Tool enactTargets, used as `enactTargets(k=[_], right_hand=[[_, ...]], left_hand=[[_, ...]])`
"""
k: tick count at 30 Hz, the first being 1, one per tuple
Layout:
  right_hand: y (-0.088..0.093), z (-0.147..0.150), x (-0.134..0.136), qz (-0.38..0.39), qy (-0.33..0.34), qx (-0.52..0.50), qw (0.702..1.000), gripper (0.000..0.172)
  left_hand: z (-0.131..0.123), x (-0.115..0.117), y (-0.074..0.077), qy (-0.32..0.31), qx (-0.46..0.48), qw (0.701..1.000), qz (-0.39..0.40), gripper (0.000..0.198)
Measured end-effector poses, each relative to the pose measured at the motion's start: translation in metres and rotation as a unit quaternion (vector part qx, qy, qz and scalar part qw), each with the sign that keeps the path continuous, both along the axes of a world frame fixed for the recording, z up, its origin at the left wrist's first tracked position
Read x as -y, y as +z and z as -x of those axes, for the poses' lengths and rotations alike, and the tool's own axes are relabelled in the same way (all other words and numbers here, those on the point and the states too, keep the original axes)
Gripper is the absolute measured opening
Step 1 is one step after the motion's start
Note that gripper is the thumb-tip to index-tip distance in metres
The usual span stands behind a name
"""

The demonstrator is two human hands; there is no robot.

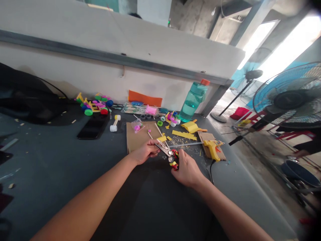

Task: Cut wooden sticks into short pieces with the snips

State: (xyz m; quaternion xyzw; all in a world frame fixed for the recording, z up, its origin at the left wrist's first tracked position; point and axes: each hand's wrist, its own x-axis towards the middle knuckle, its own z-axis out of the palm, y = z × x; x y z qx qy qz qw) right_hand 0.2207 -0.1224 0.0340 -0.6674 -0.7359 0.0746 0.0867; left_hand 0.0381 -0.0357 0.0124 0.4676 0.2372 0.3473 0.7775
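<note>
In the head view, the right hand's (187,167) fingers grip the scissors (164,150) above the surface (120,204), partly covering the handles. The left hand (144,152) is beside the blades; whether its fingers hold anything cannot be told. A dark object (22,95) is cut off at left, a fan (288,99) at right. The upright bottle (191,104) contains liquid; a clear packet (131,108) holds thin sticks, hard to distinguish.
</note>
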Motion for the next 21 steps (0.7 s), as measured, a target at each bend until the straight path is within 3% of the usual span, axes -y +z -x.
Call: enactTargets(k=[8,15,21], right_hand=[[0.0024,0.0030,0.0006,0.004,-0.008,0.024,1.000,0.032],[0.0007,0.0024,0.0026,-0.007,-0.002,0.011,1.000,0.030],[-0.0053,0.0035,0.0034,-0.041,-0.024,-0.045,0.998,0.032]], left_hand=[[0.0042,-0.0026,-0.0060,-0.025,0.017,0.998,0.059,0.014],[0.0053,-0.0008,-0.0024,-0.052,0.022,0.997,0.060,0.017],[0.0017,-0.0003,-0.0018,-0.012,0.019,0.999,0.024,0.017]])
